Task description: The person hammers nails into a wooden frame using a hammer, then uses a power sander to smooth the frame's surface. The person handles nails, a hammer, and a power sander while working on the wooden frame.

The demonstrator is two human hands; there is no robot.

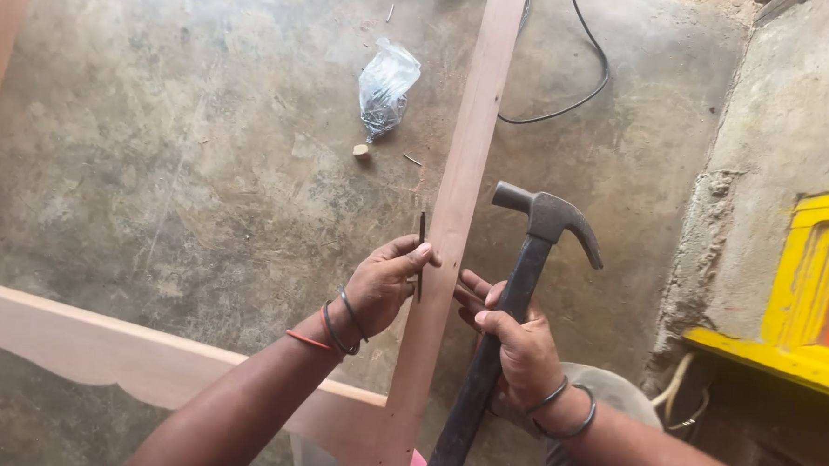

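**Nail held against a wooden rail, hammer at the ready**

The left hand [384,283] pinches a long dark nail [421,252] between thumb and fingertips and holds it upright against the left edge of the upright wooden rail [465,151], apparently so that the point stays put while the fingers remain clear of its head. The right hand [512,344] is clenched around the dark handle of a claw hammer [524,294], gripped near mid-handle; the head sits just right of the rail, face turned toward the nail, claw pointing away. A choked-up grip of this kind suits short, controlled taps.

The rail meets a curved-edged cross board [102,345] near the bottom of the view, forming part of a frame laid on the concrete floor [175,157]. A clear plastic bag of nails [385,87] lies on the floor beyond the hands, near enough to reach, with loose nails and a small wooden plug beside it. A black cable [579,82] loops past the rail.

The nail's lower end is hidden behind the fingers, so its contact point cannot be made out. The hammer's handle end and the joint itself are cut off at the frame's lower edge.
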